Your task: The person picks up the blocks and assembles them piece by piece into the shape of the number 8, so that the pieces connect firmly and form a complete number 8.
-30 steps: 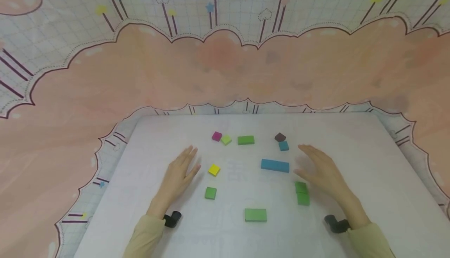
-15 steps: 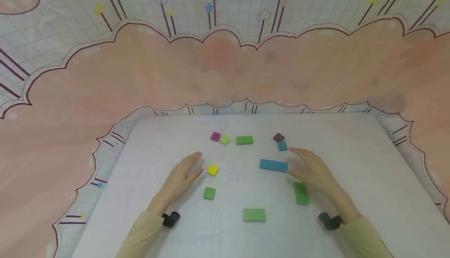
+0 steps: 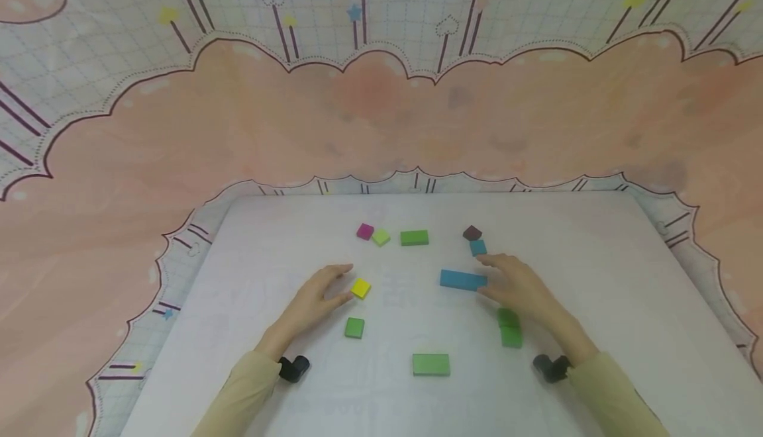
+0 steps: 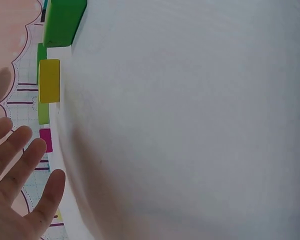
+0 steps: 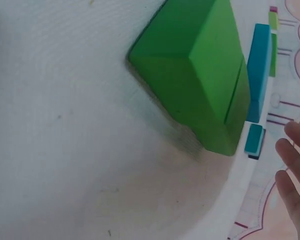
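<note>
Holding nothing, the left hand [image 3: 316,299] parts thumb and fingers toward the yellow block [image 3: 360,288] at its 3 o'clock; the right hand [image 3: 524,290] likewise faces the long blue block [image 3: 459,280] at its 9 o'clock, a spacing probably suiting a pinch. Contact is unclear; the right wrist view crops its hand.

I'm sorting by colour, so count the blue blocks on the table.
2: the long blue block beside the right hand, and the small blue block beyond it, just in front of the dark brown block. More could be hidden.
</note>
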### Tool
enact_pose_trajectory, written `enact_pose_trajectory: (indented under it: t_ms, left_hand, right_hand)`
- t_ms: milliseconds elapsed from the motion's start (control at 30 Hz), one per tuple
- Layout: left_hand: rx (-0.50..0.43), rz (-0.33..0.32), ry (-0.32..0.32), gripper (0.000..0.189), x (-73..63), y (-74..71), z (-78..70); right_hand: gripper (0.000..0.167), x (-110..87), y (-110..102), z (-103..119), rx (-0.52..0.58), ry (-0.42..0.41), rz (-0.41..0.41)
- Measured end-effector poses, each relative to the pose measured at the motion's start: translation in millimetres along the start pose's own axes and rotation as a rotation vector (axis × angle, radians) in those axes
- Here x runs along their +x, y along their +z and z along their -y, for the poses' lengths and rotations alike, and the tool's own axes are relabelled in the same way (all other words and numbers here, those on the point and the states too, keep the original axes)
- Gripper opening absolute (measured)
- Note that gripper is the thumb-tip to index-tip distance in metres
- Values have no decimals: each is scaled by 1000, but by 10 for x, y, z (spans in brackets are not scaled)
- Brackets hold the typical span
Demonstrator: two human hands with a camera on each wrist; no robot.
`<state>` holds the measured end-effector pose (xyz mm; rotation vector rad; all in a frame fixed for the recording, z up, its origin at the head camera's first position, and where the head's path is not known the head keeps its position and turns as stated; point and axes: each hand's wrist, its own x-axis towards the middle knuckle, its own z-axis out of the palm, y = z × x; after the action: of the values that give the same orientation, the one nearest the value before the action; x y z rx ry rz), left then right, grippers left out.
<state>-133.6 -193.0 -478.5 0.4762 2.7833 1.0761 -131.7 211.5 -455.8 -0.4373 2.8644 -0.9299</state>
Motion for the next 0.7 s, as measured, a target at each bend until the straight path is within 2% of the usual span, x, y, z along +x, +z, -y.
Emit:
enact_pose_trajectory:
  t_ms: [300,700]
  left_hand:
    - [-100,38,-1,51,42,3,-16]
    - [-87,60,12,44,116,69,34]
  right_hand:
    - [51,70,85,-36,28,-7,22]
    - [45,114,128,-75,20,17,46]
